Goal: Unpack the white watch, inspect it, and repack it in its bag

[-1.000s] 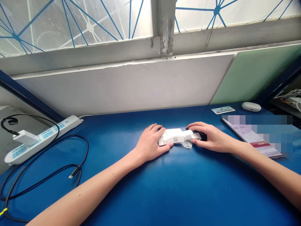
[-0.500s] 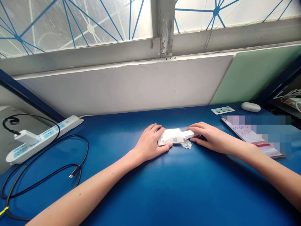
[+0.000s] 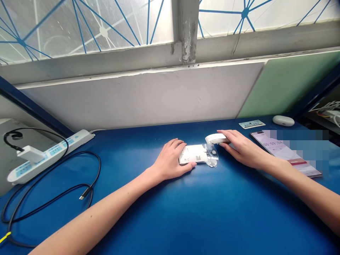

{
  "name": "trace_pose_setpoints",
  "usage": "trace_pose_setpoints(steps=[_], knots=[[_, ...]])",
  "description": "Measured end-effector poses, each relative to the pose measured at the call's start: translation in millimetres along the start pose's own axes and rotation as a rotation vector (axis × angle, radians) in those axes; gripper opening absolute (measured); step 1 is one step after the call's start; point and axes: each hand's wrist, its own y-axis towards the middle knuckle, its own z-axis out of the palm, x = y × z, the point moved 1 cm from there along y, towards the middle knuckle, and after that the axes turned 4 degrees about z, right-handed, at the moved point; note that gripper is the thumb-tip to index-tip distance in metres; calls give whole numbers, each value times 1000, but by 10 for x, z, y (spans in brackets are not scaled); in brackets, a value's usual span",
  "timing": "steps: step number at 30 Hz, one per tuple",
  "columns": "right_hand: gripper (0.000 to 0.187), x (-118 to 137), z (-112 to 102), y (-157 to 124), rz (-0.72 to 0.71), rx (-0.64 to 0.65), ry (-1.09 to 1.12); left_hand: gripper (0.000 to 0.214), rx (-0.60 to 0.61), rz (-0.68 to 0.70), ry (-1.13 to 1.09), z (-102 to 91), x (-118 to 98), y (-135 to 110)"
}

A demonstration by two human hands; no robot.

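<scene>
My left hand (image 3: 170,159) grips the left end of a flat white packet (image 3: 193,154) on the blue table, fingers along its top and thumb at the near edge. The packet bears small printing and a square code. Clear plastic (image 3: 212,151) with glints sticks out from its right end. My right hand (image 3: 241,147) pinches a small white rounded object (image 3: 214,138) between thumb and fingers, just above and beyond the clear plastic. Part of that object is covered by the fingers, and its kind cannot be made out.
Left on the table lie a white power strip (image 3: 82,137) with a plugged-in charger (image 3: 30,154) and a looped black cable (image 3: 98,166). Right are a phone (image 3: 276,148) showing a timer, a small printed card (image 3: 252,124) and a white rounded case (image 3: 283,120). A wall panel (image 3: 146,102) stands behind.
My right hand has lifted the white object up and away from the packet's right end, uncovering the clear plastic. My left hand and the packet have stayed nearly still.
</scene>
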Motion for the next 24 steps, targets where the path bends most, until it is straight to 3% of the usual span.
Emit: trace_pose_setpoints(steps=[4,8,12,14,17,20,24], knots=[[59,135,56,-47,-8,-17,40,81,2,-15,-62,-48,-25,6],[69,324,100,-82,-28,-44,134,77,-203,161,-61,-92,-156,11],[46,537,70,-93,-80,-77,159,63,-471,456,159,-100,-316,-9],[37,621,47,-99,-95,-95,154,57,-513,521,260,-98,-361,-20],[35,716,31,-117,-107,-96,160,46,-383,525,330,-89,-373,-21],[36,786,27,-139,-127,-75,177,40,-233,390,317,-87,-336,-3],[32,840,-32,-125,-109,-80,201,34,-177,220,269,-119,-289,35]])
